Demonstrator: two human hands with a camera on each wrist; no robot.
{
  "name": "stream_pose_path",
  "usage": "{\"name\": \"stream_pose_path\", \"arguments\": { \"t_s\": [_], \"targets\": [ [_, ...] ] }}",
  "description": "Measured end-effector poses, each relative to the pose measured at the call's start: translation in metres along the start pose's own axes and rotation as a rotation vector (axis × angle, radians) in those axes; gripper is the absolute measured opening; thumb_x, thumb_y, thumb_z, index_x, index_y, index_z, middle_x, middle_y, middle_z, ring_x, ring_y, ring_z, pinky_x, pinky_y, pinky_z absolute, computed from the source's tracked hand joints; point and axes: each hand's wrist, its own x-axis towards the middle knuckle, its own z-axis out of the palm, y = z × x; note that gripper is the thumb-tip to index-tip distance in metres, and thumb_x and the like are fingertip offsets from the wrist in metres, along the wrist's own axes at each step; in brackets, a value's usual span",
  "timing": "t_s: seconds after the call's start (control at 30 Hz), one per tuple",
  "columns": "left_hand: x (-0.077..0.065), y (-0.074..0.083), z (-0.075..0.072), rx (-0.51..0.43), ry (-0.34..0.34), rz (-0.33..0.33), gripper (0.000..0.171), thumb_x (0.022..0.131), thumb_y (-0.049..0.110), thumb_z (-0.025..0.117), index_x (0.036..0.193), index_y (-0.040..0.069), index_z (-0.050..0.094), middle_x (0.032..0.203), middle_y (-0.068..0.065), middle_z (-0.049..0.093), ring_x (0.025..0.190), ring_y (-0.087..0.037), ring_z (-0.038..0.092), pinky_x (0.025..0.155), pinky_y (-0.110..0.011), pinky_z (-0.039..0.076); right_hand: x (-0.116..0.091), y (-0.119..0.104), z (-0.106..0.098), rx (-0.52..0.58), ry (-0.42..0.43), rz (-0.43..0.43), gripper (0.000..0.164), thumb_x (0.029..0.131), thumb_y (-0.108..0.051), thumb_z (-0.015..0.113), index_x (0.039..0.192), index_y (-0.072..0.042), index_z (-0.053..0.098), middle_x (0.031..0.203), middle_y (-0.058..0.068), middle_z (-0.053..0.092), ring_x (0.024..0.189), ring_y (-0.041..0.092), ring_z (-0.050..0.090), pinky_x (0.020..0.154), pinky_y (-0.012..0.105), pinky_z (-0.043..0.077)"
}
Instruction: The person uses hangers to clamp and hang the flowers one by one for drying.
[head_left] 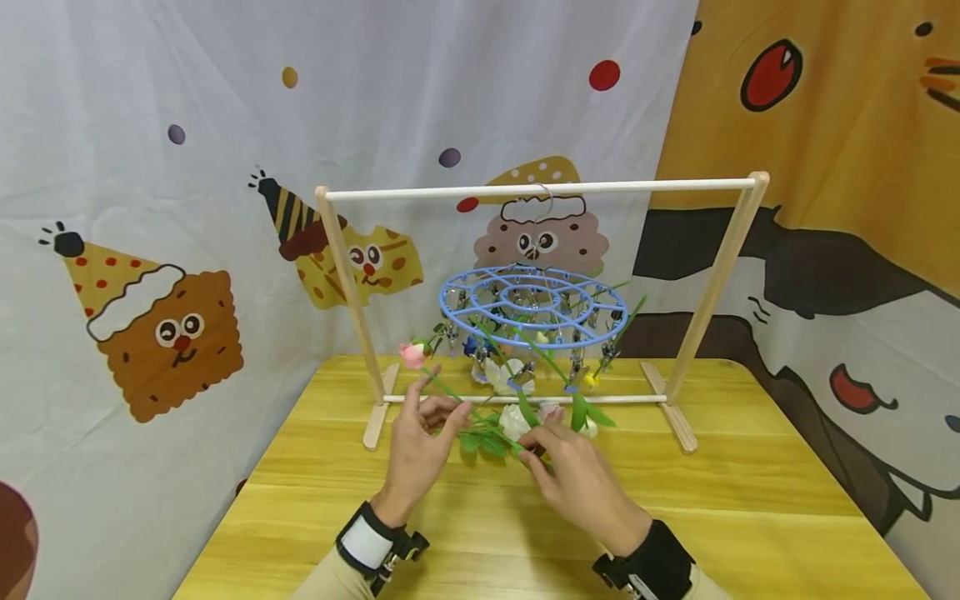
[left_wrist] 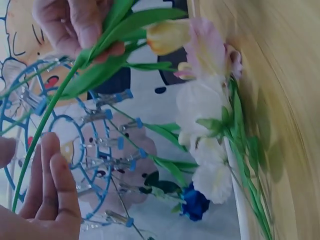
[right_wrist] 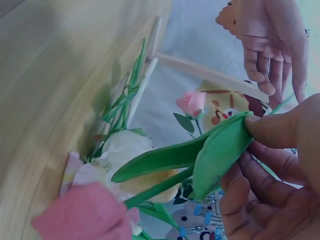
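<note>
My right hand point(head_left: 573, 475) pinches the leafy stem of a pink artificial tulip point(right_wrist: 85, 215) between thumb and fingers, seen close in the right wrist view. From there the tulip's bare stem point(left_wrist: 42, 125) runs toward my left hand point(head_left: 420, 437), passing between its thumb and outstretched fingers without being gripped. Before both hands hangs a blue round clip hanger point(head_left: 534, 307), with several flowers clipped upside down, among them a yellow tulip point(left_wrist: 167, 37) and a blue rose point(left_wrist: 194, 202). A pink rose point(head_left: 412, 356) shows just beyond my left fingertips.
A wooden rack point(head_left: 722, 287) with a white top rod point(head_left: 420, 192) carries the hanger. Its lower white rod point(head_left: 630, 399) crosses behind my hands. Loose green stems point(left_wrist: 255, 195) lie on the wooden table point(head_left: 750, 500). Patterned cloth point(head_left: 420, 75) hangs behind.
</note>
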Motion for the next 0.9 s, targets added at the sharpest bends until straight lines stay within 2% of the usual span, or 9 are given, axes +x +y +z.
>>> {"name": "stream_pose_path", "arguments": {
  "t_s": [0.07,0.17,0.27,0.37,0.53,0.73,0.9],
  "targets": [
    [-0.001,0.001,0.002,0.003,-0.046,0.020,0.040,0.112,0.009,0.080,0.150,0.005,0.069,0.108,-0.017,0.088,0.087,-0.025,0.086,0.083,-0.030,0.072,0.003,-0.002,0.000,0.015,0.022,-0.014,0.018,0.100,-0.009,0.093,0.113,-0.017,0.083,0.102,-0.005,0.081,0.090,0.006,0.076,0.073,0.023,0.060],
    [-0.004,0.002,0.006,-0.002,-0.108,0.038,0.018,0.113,0.009,0.079,0.128,0.000,0.079,0.108,-0.019,0.087,0.088,-0.028,0.087,0.082,-0.036,0.073,0.006,-0.006,0.000,0.024,0.050,-0.039,0.019,0.100,-0.008,0.093,0.114,-0.016,0.084,0.103,-0.005,0.082,0.091,0.007,0.078,0.075,0.025,0.062],
    [-0.005,0.002,0.008,-0.010,-0.125,0.043,0.015,0.113,0.010,0.078,0.124,-0.001,0.080,0.106,-0.018,0.087,0.088,-0.023,0.086,0.080,-0.039,0.074,0.009,-0.009,0.001,0.028,0.055,-0.051,0.020,0.099,-0.008,0.094,0.114,-0.017,0.084,0.103,-0.005,0.083,0.091,0.007,0.078,0.076,0.025,0.062],
    [-0.005,0.003,0.009,-0.019,-0.120,0.033,0.014,0.114,0.012,0.077,0.122,0.001,0.080,0.106,-0.018,0.087,0.088,-0.016,0.086,0.080,-0.035,0.073,0.011,-0.011,0.002,0.039,0.045,-0.049,0.019,0.100,-0.008,0.093,0.115,-0.017,0.084,0.103,-0.005,0.083,0.090,0.006,0.077,0.074,0.024,0.060],
    [-0.003,0.006,0.008,-0.018,-0.103,0.016,0.010,0.115,0.013,0.077,0.119,0.005,0.080,0.106,-0.015,0.088,0.089,-0.013,0.085,0.079,-0.033,0.073,0.016,-0.014,0.003,0.053,0.045,-0.047,0.017,0.101,-0.010,0.092,0.116,-0.015,0.085,0.102,-0.003,0.083,0.087,0.005,0.074,0.070,0.021,0.057],
    [-0.002,0.007,0.005,-0.002,-0.058,0.019,0.008,0.114,0.013,0.077,0.118,0.007,0.081,0.102,-0.015,0.087,0.088,-0.020,0.086,0.080,-0.033,0.073,0.030,-0.020,-0.004,0.132,0.128,-0.098,0.019,0.105,-0.005,0.087,0.124,-0.008,0.084,0.107,0.004,0.083,0.088,0.010,0.077,0.071,0.024,0.064],
    [-0.003,0.005,0.004,0.002,-0.040,0.025,0.007,0.114,0.011,0.078,0.117,0.006,0.081,0.103,-0.017,0.087,0.088,-0.035,0.087,0.079,-0.032,0.073,0.047,-0.034,-0.013,0.168,0.236,-0.166,0.027,0.106,-0.002,0.084,0.133,-0.004,0.081,0.113,0.008,0.086,0.091,0.014,0.081,0.076,0.030,0.069]
  ]
}}
